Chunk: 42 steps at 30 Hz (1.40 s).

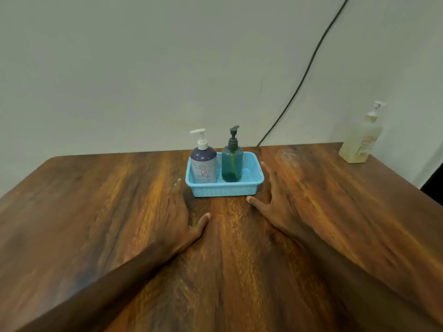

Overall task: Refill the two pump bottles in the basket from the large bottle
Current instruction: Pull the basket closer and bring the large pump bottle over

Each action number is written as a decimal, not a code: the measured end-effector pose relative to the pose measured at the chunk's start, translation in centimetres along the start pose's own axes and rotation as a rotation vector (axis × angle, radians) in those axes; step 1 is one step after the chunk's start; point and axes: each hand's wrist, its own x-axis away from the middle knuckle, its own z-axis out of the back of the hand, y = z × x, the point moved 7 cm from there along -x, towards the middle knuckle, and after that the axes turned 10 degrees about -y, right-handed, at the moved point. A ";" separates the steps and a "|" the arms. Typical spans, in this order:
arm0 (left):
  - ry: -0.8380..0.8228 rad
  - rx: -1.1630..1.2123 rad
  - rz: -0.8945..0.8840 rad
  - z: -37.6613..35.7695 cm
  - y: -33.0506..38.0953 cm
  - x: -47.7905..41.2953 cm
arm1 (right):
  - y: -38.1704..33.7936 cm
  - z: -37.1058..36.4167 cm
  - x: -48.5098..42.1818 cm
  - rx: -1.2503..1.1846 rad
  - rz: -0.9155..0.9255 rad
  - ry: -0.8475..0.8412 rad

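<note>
A light blue perforated basket (251,185) stands on the wooden table (96,212) near its far edge. Inside it, a purple pump bottle (203,167) with a white pump stands on the left and a translucent teal pump bottle (232,164) with a dark pump on the right. A large pale yellow pump bottle (360,142) stands at the table's far right corner. My left hand (182,216) lies flat with straight fingers just left of the basket. My right hand (273,200) lies flat just right of it, fingers reaching along the basket's side. Neither hand holds anything.
A pale wall rises directly behind the table. A black cable (309,65) runs down the wall and drops behind the table's back edge, right of the basket. The table's right edge slants close past the large bottle.
</note>
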 end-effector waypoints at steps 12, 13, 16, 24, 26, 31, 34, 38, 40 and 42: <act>0.061 0.096 -0.072 3.3 1.3 -3.4 | -5.0 2.2 0.2 -0.158 0.025 -0.044; 0.066 0.105 -0.090 3.6 1.5 -3.0 | -5.4 2.8 0.8 -0.165 0.034 -0.029; 0.119 0.119 -0.153 4.4 2.3 -1.2 | -6.6 4.2 2.5 -0.180 0.104 -0.004; 0.149 0.220 -0.166 4.4 3.4 5.7 | -7.5 4.9 8.4 -0.152 0.176 0.017; 0.113 0.236 -0.110 3.8 3.2 7.1 | -7.3 4.5 9.7 -0.163 0.164 0.013; 0.071 0.201 -0.058 2.9 3.2 8.9 | -6.4 3.4 11.8 -0.153 0.132 -0.036; 0.065 0.174 -0.057 2.8 3.3 9.2 | -6.2 3.0 12.3 -0.154 0.107 -0.042; 0.068 0.150 -0.059 2.8 3.4 9.0 | -6.2 3.0 12.0 -0.087 0.066 -0.111; 0.069 0.138 -0.054 2.7 3.6 8.9 | -6.0 3.4 11.8 -0.108 0.002 -0.117; 0.068 0.134 -0.042 2.7 3.6 8.8 | -5.9 4.4 11.1 -0.200 -0.106 -0.082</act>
